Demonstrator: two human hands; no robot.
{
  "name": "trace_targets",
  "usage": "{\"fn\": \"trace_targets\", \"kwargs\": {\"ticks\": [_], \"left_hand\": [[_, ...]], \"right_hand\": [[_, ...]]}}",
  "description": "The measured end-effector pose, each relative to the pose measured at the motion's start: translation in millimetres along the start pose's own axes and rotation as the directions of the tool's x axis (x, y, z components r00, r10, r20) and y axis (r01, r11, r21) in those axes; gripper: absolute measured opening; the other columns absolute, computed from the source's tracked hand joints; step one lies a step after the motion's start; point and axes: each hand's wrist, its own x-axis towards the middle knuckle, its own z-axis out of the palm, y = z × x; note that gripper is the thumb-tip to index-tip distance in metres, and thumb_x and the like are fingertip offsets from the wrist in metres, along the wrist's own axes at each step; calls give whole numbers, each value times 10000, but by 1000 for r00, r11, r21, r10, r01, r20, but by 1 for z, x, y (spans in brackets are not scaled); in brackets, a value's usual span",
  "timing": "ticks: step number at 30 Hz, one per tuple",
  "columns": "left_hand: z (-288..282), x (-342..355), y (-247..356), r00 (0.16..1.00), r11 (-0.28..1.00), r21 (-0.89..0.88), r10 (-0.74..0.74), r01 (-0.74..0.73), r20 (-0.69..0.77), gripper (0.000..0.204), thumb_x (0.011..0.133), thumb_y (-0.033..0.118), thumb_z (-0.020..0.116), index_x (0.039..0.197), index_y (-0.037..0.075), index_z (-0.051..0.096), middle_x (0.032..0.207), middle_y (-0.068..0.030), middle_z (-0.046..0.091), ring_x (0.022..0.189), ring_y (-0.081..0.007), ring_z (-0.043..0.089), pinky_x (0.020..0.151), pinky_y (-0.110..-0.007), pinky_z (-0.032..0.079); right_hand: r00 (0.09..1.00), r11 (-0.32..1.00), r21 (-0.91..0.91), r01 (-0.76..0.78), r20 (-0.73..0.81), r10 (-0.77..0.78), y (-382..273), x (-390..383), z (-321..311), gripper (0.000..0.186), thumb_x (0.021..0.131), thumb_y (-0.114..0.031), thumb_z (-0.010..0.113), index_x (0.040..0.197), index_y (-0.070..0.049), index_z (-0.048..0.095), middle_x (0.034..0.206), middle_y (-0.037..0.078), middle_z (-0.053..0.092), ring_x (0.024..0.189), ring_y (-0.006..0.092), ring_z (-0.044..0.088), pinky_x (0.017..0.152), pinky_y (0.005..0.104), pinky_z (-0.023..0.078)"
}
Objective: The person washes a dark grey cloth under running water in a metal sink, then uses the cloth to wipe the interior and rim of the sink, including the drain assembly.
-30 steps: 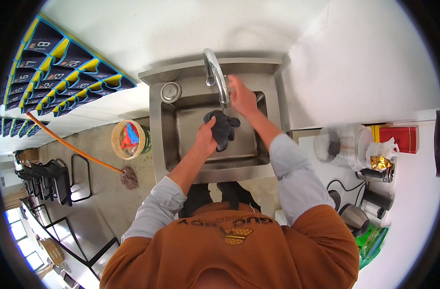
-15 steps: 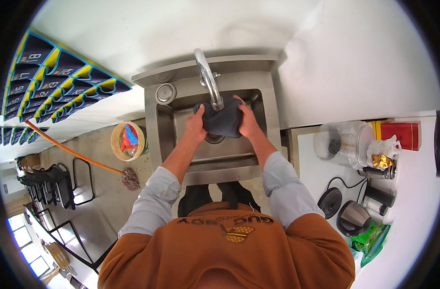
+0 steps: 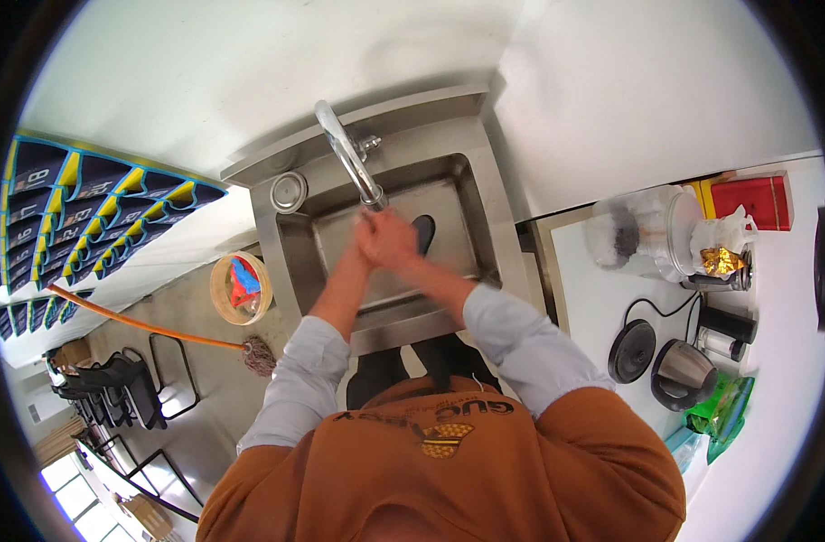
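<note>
My left hand (image 3: 364, 242) and my right hand (image 3: 394, 242) are pressed closely together beneath the chrome tap (image 3: 340, 144), both blurred, fingers closed around a dark grey glove (image 3: 423, 233). Most of the glove is hidden behind my hands; its dark end shows at the right. They are over the basin of the steel sink (image 3: 507, 271). A round metal lid (image 3: 289, 191) lies on the sink's upper-left corner, and the tap's lever (image 3: 369, 144) sticks out to the right of the spout.
A bucket (image 3: 225, 307) with red and blue items and a mop (image 3: 257, 354) are left of the sink, below a pocket organizer (image 3: 96, 199). Stacked chairs (image 3: 114, 388) stand farther left. On the right counter (image 3: 575, 289) are a kettle (image 3: 684, 370), containers and bags.
My right hand left the tap handle and took the glove. Then both hands drew together, bunching it mostly out of sight. The view has turned slightly, tilting the sink.
</note>
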Motion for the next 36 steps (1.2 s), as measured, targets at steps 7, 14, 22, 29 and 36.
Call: {"fn": "trace_targets", "kwargs": {"ticks": [7, 14, 22, 29, 36], "left_hand": [[20, -15, 37, 833, 685, -507, -286, 524, 474, 347, 939, 417, 443, 1055, 116, 571, 968, -68, 622, 864, -219, 610, 773, -390, 507], [-26, 39, -6, 510, 664, -596, 356, 451, 783, 564, 882, 545, 485, 1205, 84, 524, 1139, -55, 596, 1017, -197, 580, 873, -385, 475], [-26, 8, 43, 971, 995, -97, 1, 23, 239, 330, 800, 321, 725, 1011, 87, 626, 936, -28, 641, 849, -181, 618, 752, -344, 498], [-16, 6, 44, 944, 756, -610, -32, 238, 328, 228, 861, 201, 651, 1024, 57, 582, 946, -45, 633, 853, -207, 620, 774, -374, 516], [-28, 49, -43, 771, 701, -514, -81, 495, 632, 529, 834, 616, 532, 935, 97, 552, 914, -58, 598, 920, -241, 587, 838, -434, 470]], "right_hand": [[958, 959, 5, -283, -39, 283, 8, 47, -18, 274, 899, -368, 453, 896, -107, 535, 914, 162, 632, 850, 387, 605, 716, 501, 469], [991, 982, 138, -126, 71, 118, -28, -2, -3, 275, 873, -371, 487, 895, -106, 557, 911, 180, 622, 876, 407, 584, 756, 492, 464], [903, 895, 366, -256, 420, 86, 89, 63, -30, 557, 837, -461, 614, 1163, -12, 568, 1049, 106, 637, 931, 204, 598, 811, 343, 461], [685, 627, 448, -637, 701, 195, 125, 14, -53, 480, 832, -397, 661, 1149, -54, 552, 1070, 62, 612, 942, 159, 585, 766, 299, 472], [996, 977, 211, 4, -86, 15, 24, -16, 6, 294, 858, -393, 564, 908, -106, 601, 886, 147, 639, 844, 371, 612, 743, 457, 487]]}}
